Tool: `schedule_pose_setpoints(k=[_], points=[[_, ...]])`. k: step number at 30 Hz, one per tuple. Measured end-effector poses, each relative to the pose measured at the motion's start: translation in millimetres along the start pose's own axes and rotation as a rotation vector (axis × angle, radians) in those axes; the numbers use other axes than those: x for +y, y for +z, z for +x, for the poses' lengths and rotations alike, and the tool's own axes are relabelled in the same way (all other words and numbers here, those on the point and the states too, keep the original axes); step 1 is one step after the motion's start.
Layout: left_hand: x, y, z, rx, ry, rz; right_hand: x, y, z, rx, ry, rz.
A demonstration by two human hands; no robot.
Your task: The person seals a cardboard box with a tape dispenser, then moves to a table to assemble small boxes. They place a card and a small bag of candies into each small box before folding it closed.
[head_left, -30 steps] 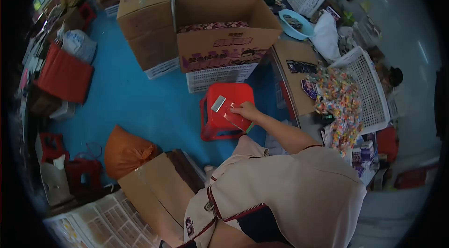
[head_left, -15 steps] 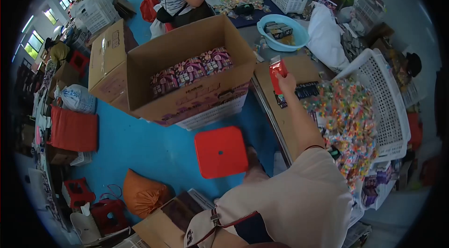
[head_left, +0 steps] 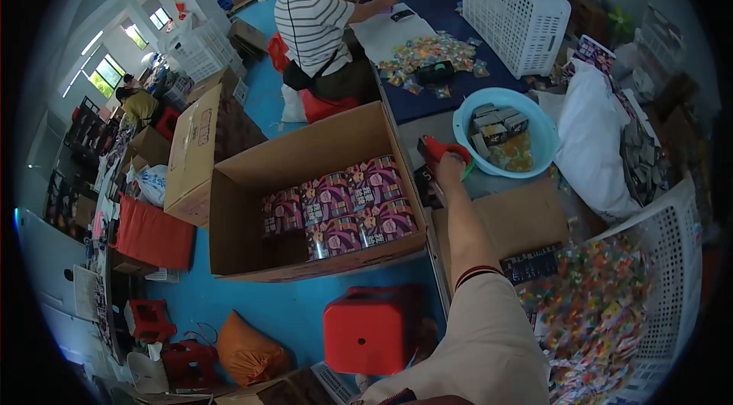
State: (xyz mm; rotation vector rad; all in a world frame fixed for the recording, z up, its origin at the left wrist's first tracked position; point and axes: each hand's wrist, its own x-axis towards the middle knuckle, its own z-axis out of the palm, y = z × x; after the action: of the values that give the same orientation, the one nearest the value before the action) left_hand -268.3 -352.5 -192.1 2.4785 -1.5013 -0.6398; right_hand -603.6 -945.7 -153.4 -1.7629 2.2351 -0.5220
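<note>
My right hand (head_left: 450, 168) is closed around a red tape dispenser (head_left: 441, 150), its dark end pointing up and left. A bit of green shows beside my fingers. The hand is over the table's near edge, between a large open cardboard box (head_left: 229, 214) and a light-blue basin (head_left: 466, 138). Inside the box stand several purple printed packages (head_left: 328, 199), grouped toward its right side. Small grey-black packs (head_left: 489, 124) and an orange-yellow bag lie in the basin. My left hand is out of view.
A red stool (head_left: 365, 336) stands on the blue floor below the box. Many small colourful packets (head_left: 595, 306) lie at right beside a white crate (head_left: 672, 267). A person in a striped shirt (head_left: 317, 27) sits at the far table. Another white crate (head_left: 515, 16) stands there.
My right hand has moved forward with the tape dispenser, from above the cardboard sheet to beside the basin. The view has shifted, showing more of the box's inside and the far table.
</note>
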Motion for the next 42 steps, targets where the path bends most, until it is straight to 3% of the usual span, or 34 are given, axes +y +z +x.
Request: schedule_pose_setpoints(k=[4,6,7,9,11,12,14,15,16,17,18,20,23,30,36,42], points=[[16.8,1.1,23.6,-0.039,0.046,-0.029,14.0,30.3,8.5,0.039,-0.058,-0.131],[16.0,0.6,32.1,-0.056,0.069,-0.042,1.4,0.3,-15.4,0.393,-0.209,-0.165],[14.9,0.5,37.1,-0.062,0.084,-0.05,0.0,-13.2,-30.2,0.401,-0.21,-0.177],[7.2,1.6,43.1,-0.074,0.112,-0.066,3.0,-37.1,-71.9,0.305,-0.152,0.283],[-3.8,0.8,46.7,-0.088,0.141,-0.088,17.8,-51.3,-149.2,0.076,0.022,0.503],[-9.1,-0.9,51.5,-0.092,0.162,-0.099,34.2,-45.7,-201.9,0.123,-0.063,0.41],[-21.6,-5.0,60.9,-0.116,0.212,-0.127,54.6,-60.0,-322.3,-0.303,-0.033,0.102],[-30.9,-6.5,66.1,-0.122,0.237,-0.135,74.9,-62.2,-391.3,-0.5,-0.143,0.06],[-43.0,-8.5,69.1,-0.136,0.265,-0.146,71.1,-73.7,-448.6,-1.01,-0.119,-0.215],[-58.7,-11.3,74.6,-0.15,0.288,-0.148,66.8,-92.3,-512.2,-1.304,-0.201,-0.31],[-74.3,-14.2,78.7,-0.167,0.315,-0.153,52.0,-102.9,-558.1,-1.446,-0.155,-0.225],[-104.3,-18.1,87.7,-0.198,0.346,-0.167,42.8,-108.6,-624.8,-1.43,0.022,-0.087],[-140.5,-32.3,90.9,-0.273,0.358,-0.203,31.5,-102.8,-694.1,-1.217,0.246,0.016],[-230.1,-95.7,79.4,-0.576,0.337,-0.234,20.6,-84.2,-833.0,-0.829,0.519,0.223],[-278.3,-160.6,65.2,-0.88,0.156,-0.24,8.3,-82.8,-951.2,-0.748,0.827,0.312],[-285.3,-183.4,60.9,-1.065,0.095,-0.193,6.4,-94.1,-1042.2,-0.67,1.109,0.336]])
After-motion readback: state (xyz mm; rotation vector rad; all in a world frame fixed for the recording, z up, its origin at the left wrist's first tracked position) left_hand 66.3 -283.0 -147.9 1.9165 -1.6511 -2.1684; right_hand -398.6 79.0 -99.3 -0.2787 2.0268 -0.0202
